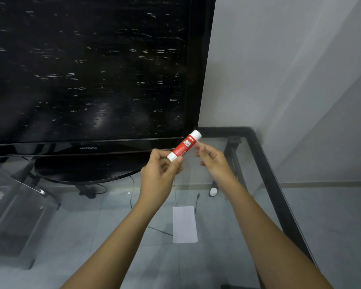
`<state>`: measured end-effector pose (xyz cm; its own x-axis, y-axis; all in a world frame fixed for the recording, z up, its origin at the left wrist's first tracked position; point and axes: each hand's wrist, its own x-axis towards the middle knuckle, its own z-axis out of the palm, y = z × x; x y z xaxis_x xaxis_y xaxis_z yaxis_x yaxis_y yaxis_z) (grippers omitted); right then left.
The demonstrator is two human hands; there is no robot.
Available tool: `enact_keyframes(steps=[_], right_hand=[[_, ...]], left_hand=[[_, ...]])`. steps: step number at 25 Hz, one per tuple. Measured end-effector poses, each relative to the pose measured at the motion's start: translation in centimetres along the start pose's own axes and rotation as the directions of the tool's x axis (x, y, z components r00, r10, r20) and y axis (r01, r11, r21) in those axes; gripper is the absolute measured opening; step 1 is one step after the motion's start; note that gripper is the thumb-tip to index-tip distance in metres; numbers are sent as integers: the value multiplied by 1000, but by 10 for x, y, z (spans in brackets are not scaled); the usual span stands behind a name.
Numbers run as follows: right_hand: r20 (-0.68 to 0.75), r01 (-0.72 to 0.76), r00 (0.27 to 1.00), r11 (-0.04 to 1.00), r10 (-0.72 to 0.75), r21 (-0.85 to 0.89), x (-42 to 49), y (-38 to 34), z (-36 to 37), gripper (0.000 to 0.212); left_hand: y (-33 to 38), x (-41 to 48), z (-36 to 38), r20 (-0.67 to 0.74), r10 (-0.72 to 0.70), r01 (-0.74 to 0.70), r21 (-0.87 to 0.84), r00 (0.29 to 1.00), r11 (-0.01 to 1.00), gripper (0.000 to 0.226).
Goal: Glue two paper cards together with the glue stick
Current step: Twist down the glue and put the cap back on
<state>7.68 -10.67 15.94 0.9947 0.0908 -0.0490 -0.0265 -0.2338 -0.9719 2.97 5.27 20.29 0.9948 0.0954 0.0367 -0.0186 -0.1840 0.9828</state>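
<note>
My left hand (161,172) pinches the bottom end of a red and white glue stick (184,144), which is raised above the glass table and tilts up to the right. My right hand (212,161) hovers just right of the stick with its fingers loosely curled and blurred, holding nothing. A small white cap (213,191) stands on the glass below my right hand. A white paper card (184,224) lies flat on the glass between my forearms; I cannot tell whether a second card lies under it.
A large black TV (88,69) on an oval stand (86,170) fills the left and back of the glass table. The table's black metal frame (267,174) runs along the right edge. A thin black cable (197,200) shows beyond the card.
</note>
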Motion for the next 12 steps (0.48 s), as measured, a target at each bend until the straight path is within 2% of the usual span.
enact_keyframes(steps=[2,3,5,6,9,11,12], right_hand=[[-53,-79,996,973,69,-217,5,36,-7,49],[-76,-106,994,914,82,-391,7,56,-11,49],[-31,-118,991,716,134,-688,3,96,-15,46],[-13,-126,983,626,182,-769,-2,113,-14,45],[-56,-155,969,418,241,-895,-13,142,-10,39],[-59,-144,969,351,240,-925,-15,146,-8,34],[-55,-137,971,355,232,-925,-14,144,-7,31]], left_hand=[[-5,3,-2,-13,-12,12,-24,1000,1000,15],[-7,4,-3,-12,-10,10,-25,1000,1000,15],[-10,6,-7,-12,-13,13,-28,1000,1000,16],[-11,6,-9,-16,-16,15,-36,1000,999,17],[-14,6,-13,-32,-34,32,-49,999,998,19],[-16,6,-14,-33,-44,42,-51,999,998,19],[-17,6,-14,-30,-49,48,-50,998,998,19]])
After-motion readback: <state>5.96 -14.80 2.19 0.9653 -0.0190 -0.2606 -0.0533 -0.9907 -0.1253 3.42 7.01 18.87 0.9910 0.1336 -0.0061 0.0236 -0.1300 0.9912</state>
